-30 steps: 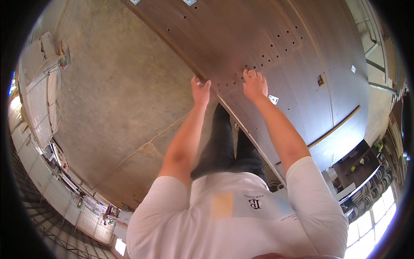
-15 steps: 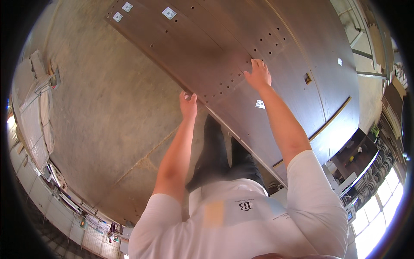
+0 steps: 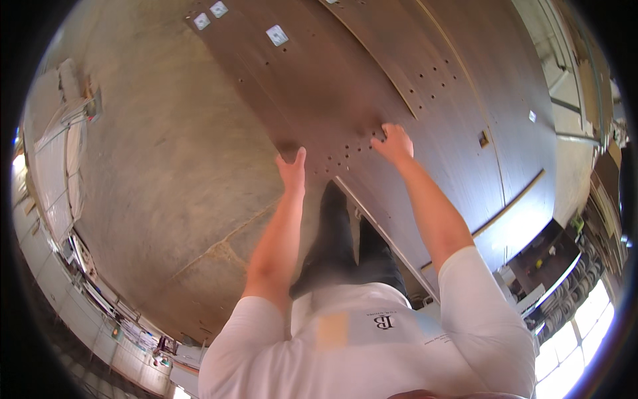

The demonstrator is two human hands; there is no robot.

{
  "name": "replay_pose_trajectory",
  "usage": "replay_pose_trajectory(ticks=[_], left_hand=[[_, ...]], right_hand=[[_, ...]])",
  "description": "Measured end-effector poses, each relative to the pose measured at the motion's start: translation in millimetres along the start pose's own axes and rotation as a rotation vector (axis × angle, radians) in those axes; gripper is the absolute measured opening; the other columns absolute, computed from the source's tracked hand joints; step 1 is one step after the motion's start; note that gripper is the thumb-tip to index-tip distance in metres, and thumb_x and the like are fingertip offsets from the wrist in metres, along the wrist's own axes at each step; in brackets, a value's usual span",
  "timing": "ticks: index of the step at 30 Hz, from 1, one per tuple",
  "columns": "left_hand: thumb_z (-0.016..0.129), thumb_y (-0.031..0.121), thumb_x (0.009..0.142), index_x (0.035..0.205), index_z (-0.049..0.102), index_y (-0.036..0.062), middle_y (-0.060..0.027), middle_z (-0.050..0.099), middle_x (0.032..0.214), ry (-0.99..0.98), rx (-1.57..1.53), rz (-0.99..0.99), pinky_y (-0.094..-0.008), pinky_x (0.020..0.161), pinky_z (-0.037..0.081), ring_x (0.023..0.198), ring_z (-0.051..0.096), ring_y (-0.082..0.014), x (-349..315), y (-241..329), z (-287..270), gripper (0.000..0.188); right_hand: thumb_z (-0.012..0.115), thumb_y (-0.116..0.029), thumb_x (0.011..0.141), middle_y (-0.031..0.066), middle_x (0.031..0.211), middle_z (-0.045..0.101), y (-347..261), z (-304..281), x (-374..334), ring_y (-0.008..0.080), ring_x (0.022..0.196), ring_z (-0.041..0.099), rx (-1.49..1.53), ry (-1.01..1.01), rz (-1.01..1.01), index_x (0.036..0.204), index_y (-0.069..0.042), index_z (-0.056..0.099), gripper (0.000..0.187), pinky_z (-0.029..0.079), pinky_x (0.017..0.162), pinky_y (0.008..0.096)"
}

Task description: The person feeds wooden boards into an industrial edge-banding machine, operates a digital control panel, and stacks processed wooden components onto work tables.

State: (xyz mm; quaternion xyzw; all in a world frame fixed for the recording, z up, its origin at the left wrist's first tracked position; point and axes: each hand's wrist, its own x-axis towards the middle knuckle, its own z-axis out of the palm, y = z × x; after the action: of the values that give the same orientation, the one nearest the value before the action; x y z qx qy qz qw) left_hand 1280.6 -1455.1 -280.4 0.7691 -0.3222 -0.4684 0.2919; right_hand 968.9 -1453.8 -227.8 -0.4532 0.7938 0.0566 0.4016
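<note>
Your left hand [image 3: 292,169] grips the near edge of the dark wooden board [image 3: 319,86], fingers curled over it. Your right hand [image 3: 393,141] rests flat on the board's top, fingers spread beside a cluster of small drilled holes [image 3: 345,156]. Beyond your fingertips the board stretches away over the concrete floor [image 3: 166,166].

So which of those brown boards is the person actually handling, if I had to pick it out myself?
Start at the grey concrete floor; dark brown panels lie beside it. The handled one is the top panel, nearest the floor, with the left hand on its near corner and the right hand flat on it. Only it carries small white stickers at its far end.
</note>
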Motion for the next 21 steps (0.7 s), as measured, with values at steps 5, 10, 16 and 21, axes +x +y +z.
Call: replay_pose_trajectory(ticks=[5, 10, 16, 21], left_hand=[[0.093, 0.021, 0.072, 0.117, 0.06, -0.0002, -0.0091, 0.068, 0.11, 0.084, 0.042, 0.068, -0.0343, 0.091, 0.051, 0.1, 0.064, -0.0179, 5, 3, -37, 0.059], [0.09, 0.018, 0.074, 0.114, 0.062, 0.0008, -0.0071, 0.069, 0.106, 0.086, -0.075, 0.039, -0.0332, 0.085, 0.053, 0.095, 0.065, -0.0159, -11, 26, -37, 0.052], [0.09, 0.02, 0.075, 0.115, 0.061, -0.0009, -0.0098, 0.07, 0.106, -0.077, -0.072, 0.024, -0.0333, 0.087, 0.052, 0.097, 0.066, -0.0175, -20, 24, -19, 0.054], [0.089, 0.018, 0.076, 0.12, 0.059, -0.0014, -0.0101, 0.07, 0.111, -0.061, -0.194, 0.058, -0.0335, 0.09, 0.052, 0.1, 0.066, -0.0186, -20, 20, -6, 0.056]], right_hand=[[0.082, -0.033, 0.078, 0.0088, 0.125, 0.062, -15, 44, -44, 0.0281, 0.115, 0.062, 0.071, 0.061, 0.009, 0.13, -0.014, 0.056, 0.061, 0.051, 0.096, 0.0414], [0.081, -0.027, 0.079, 0.0077, 0.13, 0.061, -19, 46, -48, 0.0277, 0.119, 0.061, 0.117, 0.067, 0.003, 0.131, -0.014, 0.055, 0.06, 0.051, 0.097, 0.0422], [0.08, -0.026, 0.08, 0.0081, 0.133, 0.059, -15, 44, -43, 0.0286, 0.121, 0.06, 0.099, 0.03, -0.019, 0.133, -0.015, 0.054, 0.06, 0.052, 0.097, 0.0439], [0.081, -0.025, 0.079, 0.0099, 0.129, 0.06, -15, 52, -47, 0.0281, 0.118, 0.061, 0.097, 0.093, -0.052, 0.129, -0.012, 0.055, 0.058, 0.051, 0.097, 0.043]])
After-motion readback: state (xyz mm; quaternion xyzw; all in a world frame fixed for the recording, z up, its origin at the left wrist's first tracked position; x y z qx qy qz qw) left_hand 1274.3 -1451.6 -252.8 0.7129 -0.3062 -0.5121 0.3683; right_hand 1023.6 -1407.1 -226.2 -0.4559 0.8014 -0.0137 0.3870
